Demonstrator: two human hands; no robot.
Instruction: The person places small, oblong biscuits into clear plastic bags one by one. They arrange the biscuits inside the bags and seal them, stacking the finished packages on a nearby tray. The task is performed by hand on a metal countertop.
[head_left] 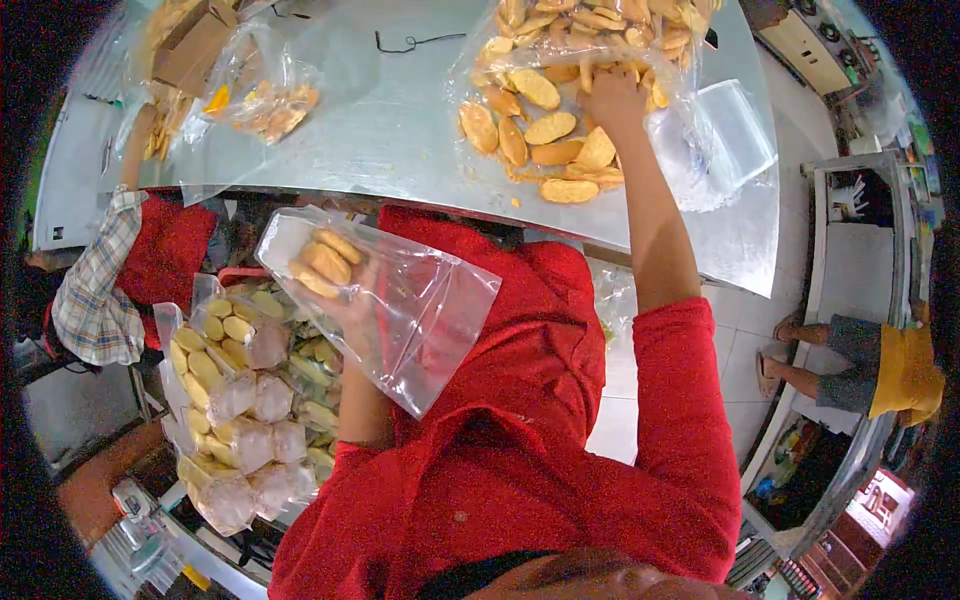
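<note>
My left hand (358, 305) is closed around a clear plastic bag (440, 315), seen partly through the film. Inside the bag's far left end lie several golden toasted bread slices (325, 260); its wider end hangs toward my chest. My right arm stretches over the metal table, and my right hand (612, 98) reaches among a heap of toasted bread slices (553, 128). Its fingertips are hidden among the slices, so their grip does not show. The heap spills from a large clear plastic bag (480, 75) on the table.
A stack of clear empty bags (735, 130) lies right of the heap. Packed bags of bread (245, 400) are piled at my left. Across the table's left side, a person in a plaid shirt (100, 285) works by a cardboard box (195, 45). Another person (890, 370) stands far right.
</note>
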